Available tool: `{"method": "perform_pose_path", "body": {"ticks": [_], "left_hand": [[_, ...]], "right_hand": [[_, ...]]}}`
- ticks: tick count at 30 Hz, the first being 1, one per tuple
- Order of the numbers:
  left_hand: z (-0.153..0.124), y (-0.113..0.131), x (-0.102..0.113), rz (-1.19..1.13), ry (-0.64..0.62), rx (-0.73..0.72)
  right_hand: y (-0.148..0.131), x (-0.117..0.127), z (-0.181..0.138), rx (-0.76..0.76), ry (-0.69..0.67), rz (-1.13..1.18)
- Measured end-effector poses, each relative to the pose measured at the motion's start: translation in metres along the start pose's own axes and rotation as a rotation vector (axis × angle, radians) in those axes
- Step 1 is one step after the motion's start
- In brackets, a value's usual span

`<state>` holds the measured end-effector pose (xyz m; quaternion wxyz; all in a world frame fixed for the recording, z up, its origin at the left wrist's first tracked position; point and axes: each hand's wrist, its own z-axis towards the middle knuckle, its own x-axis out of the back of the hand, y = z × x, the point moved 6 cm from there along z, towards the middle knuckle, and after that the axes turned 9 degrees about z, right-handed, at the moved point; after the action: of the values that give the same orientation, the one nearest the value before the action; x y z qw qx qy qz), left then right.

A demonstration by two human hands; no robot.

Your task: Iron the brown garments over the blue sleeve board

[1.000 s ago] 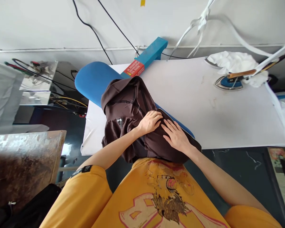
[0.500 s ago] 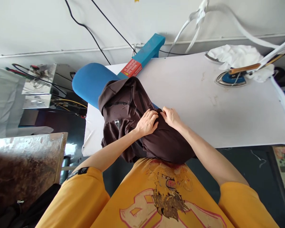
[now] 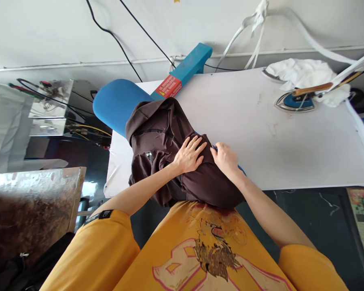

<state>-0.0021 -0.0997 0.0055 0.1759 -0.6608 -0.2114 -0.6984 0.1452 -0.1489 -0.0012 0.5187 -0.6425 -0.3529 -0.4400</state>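
A dark brown garment (image 3: 153,139) with a small label lies draped over a blue padded pressing form (image 3: 118,103). My left hand (image 3: 189,155) rests flat on the cloth with its fingers spread. At the garment's right edge, my right hand (image 3: 226,159) has its fingers curled and pinched against the fabric; the hand is slightly blurred. A strip of blue padding shows beside that hand. The lower part of the garment reaches to my body.
A steam iron (image 3: 297,101) stands on the white-covered table (image 3: 245,153) at the right, near a crumpled white cloth (image 3: 303,70). Behind the garment rises a teal arm (image 3: 191,66) with a red label. Metal equipment (image 3: 50,109) and a worn brown board (image 3: 33,210) are at the left.
My right hand has moved a little right and down along the garment's edge. My left hand has flattened and spread its fingers. More blue padding shows at the right edge.
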Motion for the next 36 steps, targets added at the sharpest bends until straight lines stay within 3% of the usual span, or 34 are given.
{"method": "perform_pose_path", "body": {"ticks": [6, 11, 13, 18, 25, 36], "left_hand": [[-0.001, 0.000, 0.002, -0.007, 0.004, -0.009], [-0.001, 0.000, 0.000, -0.022, 0.021, -0.009], [-0.002, -0.001, -0.001, -0.023, 0.028, -0.011], [-0.002, 0.000, 0.000, -0.015, 0.041, -0.018], [-0.003, 0.000, 0.001, -0.008, 0.033, -0.015], [-0.003, 0.000, 0.000, -0.008, 0.037, -0.010]], "right_hand": [[0.005, 0.021, -0.049, 0.146, 0.135, 0.073], [-0.030, 0.020, -0.083, 0.597, 0.200, 0.096], [-0.037, 0.013, -0.093, 0.667, 0.187, 0.105], [-0.033, 0.002, -0.100, 0.582, 0.189, 0.064], [-0.033, 0.000, -0.105, 0.627, 0.155, 0.059], [-0.035, -0.006, -0.095, 0.474, 0.056, 0.000]]}}
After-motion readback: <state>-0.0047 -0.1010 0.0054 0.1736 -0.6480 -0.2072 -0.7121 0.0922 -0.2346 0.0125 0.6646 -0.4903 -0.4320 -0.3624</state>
